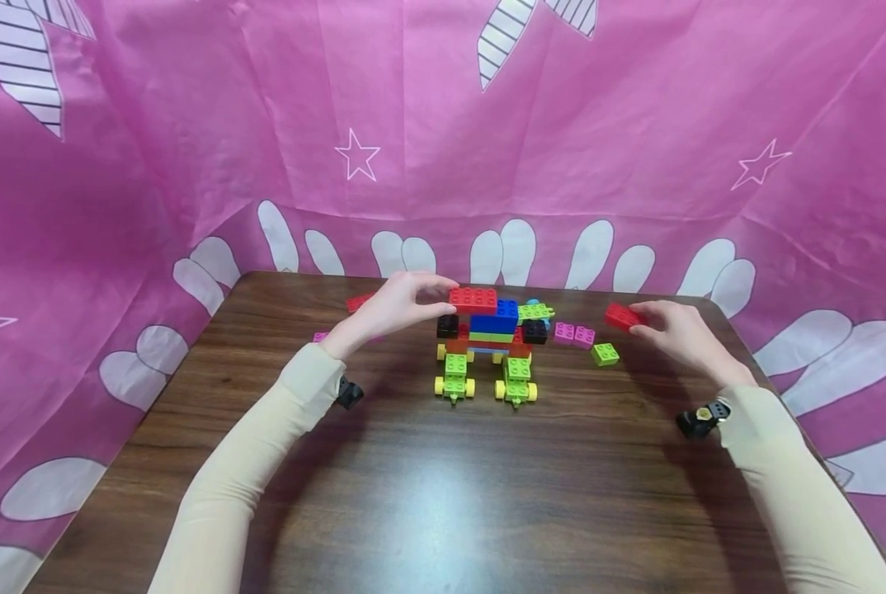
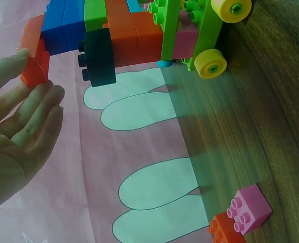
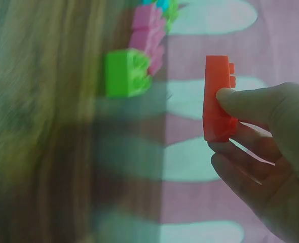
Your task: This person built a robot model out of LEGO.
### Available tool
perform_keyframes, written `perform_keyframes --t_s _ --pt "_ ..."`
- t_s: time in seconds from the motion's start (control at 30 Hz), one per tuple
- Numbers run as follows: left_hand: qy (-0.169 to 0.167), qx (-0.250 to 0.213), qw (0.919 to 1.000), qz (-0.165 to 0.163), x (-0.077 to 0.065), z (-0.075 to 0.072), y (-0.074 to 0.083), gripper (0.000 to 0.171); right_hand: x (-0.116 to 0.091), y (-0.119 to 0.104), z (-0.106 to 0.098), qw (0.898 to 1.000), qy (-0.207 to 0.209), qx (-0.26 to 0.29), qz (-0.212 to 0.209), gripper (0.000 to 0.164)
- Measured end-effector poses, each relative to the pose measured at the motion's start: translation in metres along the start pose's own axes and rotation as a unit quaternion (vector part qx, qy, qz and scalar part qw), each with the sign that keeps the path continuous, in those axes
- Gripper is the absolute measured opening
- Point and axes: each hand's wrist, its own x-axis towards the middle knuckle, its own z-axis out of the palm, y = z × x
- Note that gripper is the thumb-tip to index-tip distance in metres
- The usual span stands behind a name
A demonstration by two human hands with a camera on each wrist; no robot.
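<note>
A wheeled structure of toy building bricks stands on the table, with blue bricks (image 1: 492, 323) near its top, black bricks (image 1: 535, 332) at its sides and green wheeled pieces (image 1: 454, 376) at its base. My left hand (image 1: 394, 307) pinches a red building brick (image 1: 474, 299) at the structure's top left, against the blue bricks. To the right, my right hand (image 1: 676, 330) holds another red building brick (image 1: 621, 317) between thumb and fingers, raised off the table. In the right wrist view that brick (image 3: 216, 111) has its studs turned toward the palm.
Right of the structure lie pink bricks (image 1: 573, 333) and a green brick (image 1: 605, 354). A lime studded piece (image 1: 535, 312) is behind. On the left, a red brick (image 1: 358, 302) and a pink brick (image 2: 251, 208) lie near my left forearm. Pink curtains (image 1: 443, 124) surround the wooden table (image 1: 428, 495).
</note>
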Motion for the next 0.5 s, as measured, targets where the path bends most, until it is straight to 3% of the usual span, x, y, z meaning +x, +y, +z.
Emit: perform_keyframes --t_s 0.2,0.5 --pt "0.002 0.002 1.0 0.0 -0.001 0.0 0.0 0.043 0.011 -0.028 -0.01 0.997 0.022 -0.012 -0.067 0.035" --pt "0.009 0.001 1.0 0.003 -0.001 0.001 -0.001 0.043 0.02 -0.068 -0.023 0.994 0.012 -0.008 -0.112 0.036"
